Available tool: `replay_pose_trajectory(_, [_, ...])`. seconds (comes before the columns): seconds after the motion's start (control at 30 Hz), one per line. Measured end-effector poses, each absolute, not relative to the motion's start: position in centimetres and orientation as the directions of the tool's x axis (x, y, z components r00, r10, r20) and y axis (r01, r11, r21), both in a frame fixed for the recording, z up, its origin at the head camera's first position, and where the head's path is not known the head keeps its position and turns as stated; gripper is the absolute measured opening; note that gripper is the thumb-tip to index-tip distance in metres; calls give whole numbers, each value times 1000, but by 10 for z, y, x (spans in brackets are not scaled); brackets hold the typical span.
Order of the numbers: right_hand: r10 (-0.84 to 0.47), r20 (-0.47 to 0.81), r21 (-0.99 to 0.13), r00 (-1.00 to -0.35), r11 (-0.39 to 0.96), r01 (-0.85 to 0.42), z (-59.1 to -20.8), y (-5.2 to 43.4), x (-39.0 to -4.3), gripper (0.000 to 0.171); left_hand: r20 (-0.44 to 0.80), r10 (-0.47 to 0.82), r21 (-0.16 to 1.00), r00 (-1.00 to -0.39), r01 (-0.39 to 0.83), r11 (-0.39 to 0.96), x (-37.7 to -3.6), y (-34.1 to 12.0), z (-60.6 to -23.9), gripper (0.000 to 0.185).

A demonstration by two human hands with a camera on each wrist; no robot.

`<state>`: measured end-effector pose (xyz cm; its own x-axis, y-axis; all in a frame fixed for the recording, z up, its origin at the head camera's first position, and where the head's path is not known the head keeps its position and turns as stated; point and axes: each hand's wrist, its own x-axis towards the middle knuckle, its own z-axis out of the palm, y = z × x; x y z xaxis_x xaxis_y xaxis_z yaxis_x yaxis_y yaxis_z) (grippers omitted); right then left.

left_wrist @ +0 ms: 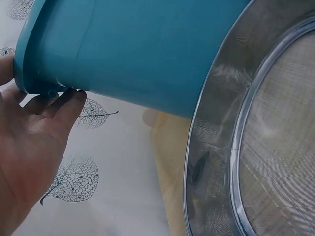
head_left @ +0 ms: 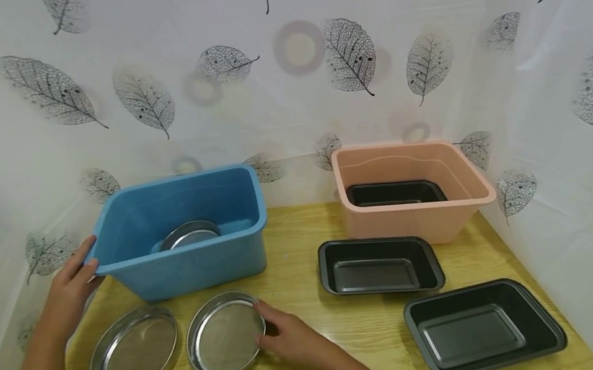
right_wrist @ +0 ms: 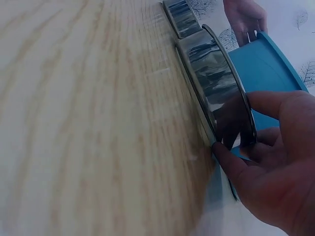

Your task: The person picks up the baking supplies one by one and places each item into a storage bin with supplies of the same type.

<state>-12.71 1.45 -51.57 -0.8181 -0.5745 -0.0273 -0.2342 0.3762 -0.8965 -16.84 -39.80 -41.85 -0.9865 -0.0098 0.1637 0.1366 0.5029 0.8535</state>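
Note:
My left hand (head_left: 69, 293) grips the left rim of a blue plastic tub (head_left: 190, 271); in the left wrist view its fingers (left_wrist: 71, 110) hook under the lip. On the table before the tub lie two round metal sieves with mesh bottoms. My right hand (head_left: 300, 337) holds the right-hand sieve (head_left: 227, 339) by its right edge, thumb and fingers on its wall in the right wrist view. The left-hand sieve (head_left: 142, 350) lies below my left forearm. Inside the tub is another round metal sieve (head_left: 190, 231), partly hidden by the front wall.
A pink tub (head_left: 402, 221) at the back right has a dark loaf pan (head_left: 393, 193) inside. Before it lie a black loaf pan (head_left: 378, 271) and, nearer me, another black loaf pan (head_left: 479, 336). A leaf-printed white sheet (head_left: 286, 105) hangs behind and beside the wooden table (head_left: 292, 235).

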Motion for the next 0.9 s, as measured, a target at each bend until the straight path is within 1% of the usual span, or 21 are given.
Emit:
replay_pose_trajectory(0.23, [-557, 4, -909, -830, 343, -235, -514, 17, -126, 65, 172, 3, 864, -985, 153, 480, -167, -397, -419, 58])
replay_pose_trajectory(0.57, [-506, -3, -933, -862, 311, -180, -511, 25, -128, 66, 174, -2, 860, -985, 151, 487, -167, -396, -419, 58])
replay_pose_trajectory(0.73, [-482, 2, -950, -876, 273, -153, -512, 28, -130, 62, 167, -16, 853, -986, 136, 503, -168, -396, -420, 58])
replay_pose_trajectory(0.9, [-493, 15, -970, -870, 205, -133, -510, 31, -130, 59, 154, -25, 858, -988, 122, 498, -168, -396, -420, 58])
